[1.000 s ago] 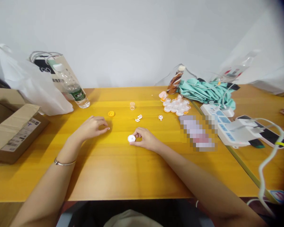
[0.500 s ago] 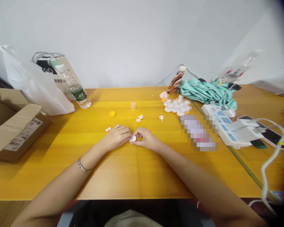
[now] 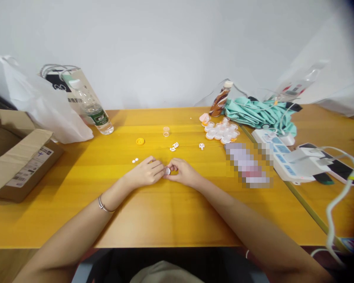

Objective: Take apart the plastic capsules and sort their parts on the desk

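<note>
Both hands meet over the middle of the table, pinching one small white piece (image 3: 167,171) between them. My left hand (image 3: 149,171) has its fingers bent against the piece's left side and partly hides it. From the right, the thumb and fingertips of my right hand (image 3: 181,172) close on it. Two little white discs (image 3: 135,160) lie beside my left hand. Beyond the hands are a yellow round cap (image 3: 139,141), a small clear cup (image 3: 166,131) and some white cut-out pieces (image 3: 174,147). Another white cut-out piece (image 3: 201,146) lies farther right.
A cluster of clear-lidded containers (image 3: 221,131) stands at the back right, near a brown bottle (image 3: 221,100) and folded teal fabric (image 3: 256,114). A power strip (image 3: 283,157) with cables lies right. On the left are a water bottle (image 3: 98,118) and cardboard box (image 3: 29,173).
The small white piece has turned slightly between my fingers, and its face now shows at a different angle. Both hands stay in nearly the same place.
</note>
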Available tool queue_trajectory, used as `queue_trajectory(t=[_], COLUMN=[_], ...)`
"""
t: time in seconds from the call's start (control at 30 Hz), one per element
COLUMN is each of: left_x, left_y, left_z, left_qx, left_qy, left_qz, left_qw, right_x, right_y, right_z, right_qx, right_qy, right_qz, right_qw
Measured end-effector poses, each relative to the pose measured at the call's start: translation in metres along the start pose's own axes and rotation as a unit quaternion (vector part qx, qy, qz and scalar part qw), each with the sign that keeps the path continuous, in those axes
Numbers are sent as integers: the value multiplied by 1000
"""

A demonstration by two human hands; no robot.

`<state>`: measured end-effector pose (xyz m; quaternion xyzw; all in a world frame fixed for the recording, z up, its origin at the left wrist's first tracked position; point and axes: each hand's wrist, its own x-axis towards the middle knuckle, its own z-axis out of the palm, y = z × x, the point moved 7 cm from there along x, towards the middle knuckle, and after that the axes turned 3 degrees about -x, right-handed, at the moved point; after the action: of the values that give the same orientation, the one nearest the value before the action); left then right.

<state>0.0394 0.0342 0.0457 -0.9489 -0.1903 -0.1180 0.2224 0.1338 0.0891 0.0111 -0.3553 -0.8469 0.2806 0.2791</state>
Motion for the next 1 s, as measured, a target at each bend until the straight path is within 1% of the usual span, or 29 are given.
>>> queue_trajectory(t=[0.3, 0.43, 0.57, 0.73, 0.83, 0.9, 1.0], left_x=[1, 0, 0, -3, -14, -31, -72], left_y=[-1, -4, -8, -19, -37, -59, -102], left_z=[2, 4, 7, 5, -3, -12, -27], left_qx=[-14, -42, -98, -144, -129, -101, -62], left_qy=[3, 6, 18, 42, 47, 52, 70], left_qz=[-5, -19, -51, -124, -153, -186, -283], left_qw=[1000, 999, 994, 981, 979, 976, 955], right_x=[0, 0, 0, 0, 0, -1, -1], right_y=[1, 1, 1, 1, 1, 1, 1], right_z=[0, 0, 0, 0, 0, 0, 0], right_qx=[-3, -1, 1, 3, 1, -2, -4], right_qy=[-1, -4, -6, -12, -17, -20, -23], right_qz=[6, 8, 8, 7, 10, 13, 13], right_qw=[1000, 1000, 1000, 1000, 1000, 1000, 1000])
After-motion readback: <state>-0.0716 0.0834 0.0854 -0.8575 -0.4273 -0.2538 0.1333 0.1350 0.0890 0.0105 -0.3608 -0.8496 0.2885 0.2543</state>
